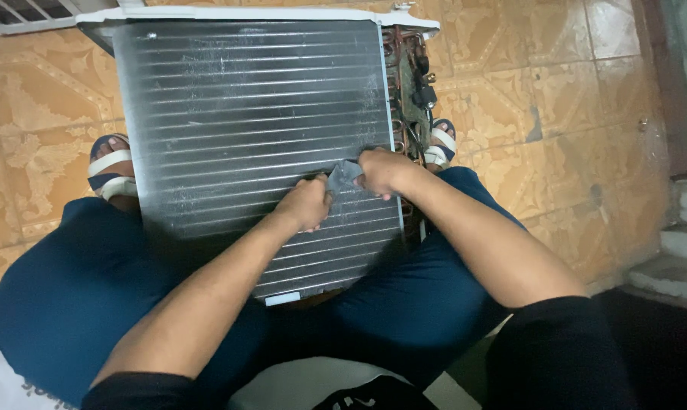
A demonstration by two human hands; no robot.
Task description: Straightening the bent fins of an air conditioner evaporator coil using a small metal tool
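The finned coil (245, 144) of an air-conditioner unit stands between the person's knees on the tiled floor (556, 83), its face filling the view from centre toward 12 o'clock. On that face, just right of centre, both hands meet on a small dark grey piece (343, 176), seemingly a fin comb or a scrap of cloth; which one is unclear. The left hand (305, 203) is at 7 o'clock of the piece, its fingers together and pinched on the lower edge. The right hand (384, 171) is at 3 o'clock of it, fingers curled and clamped on the upper side.

The thin aluminium fins look fragile and likely bend under light pressure, with sharp edges. The unit itself seems heavy and stiff; it is probably best held by the white frame (252, 13) at 12 o'clock, never by the copper tubes (404, 76) at 1 o'clock.
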